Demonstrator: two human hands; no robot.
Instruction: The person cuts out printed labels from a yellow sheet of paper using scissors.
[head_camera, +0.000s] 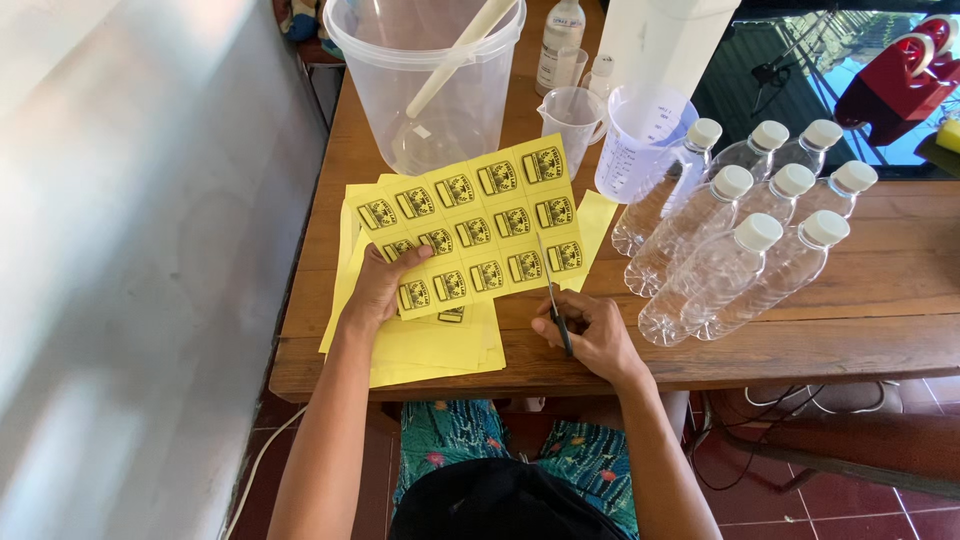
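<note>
While left hand (380, 285) pinching label sheet (470, 225), right hand (590, 335) seemingly clenched around scissors (553, 295).

Yellow label sheet (480, 225), black printed emblems in 3 rows, lifted mid-frame; slim scissors (553, 295) upright at its lower right edge.

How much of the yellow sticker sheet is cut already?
Barely any looks cut. The left hand holds up the yellow label sheet, apparently still whole. The right hand aims scissors at its lower edge. More yellow sheets lie underneath, and the capped bottles look unlabelled.
</note>
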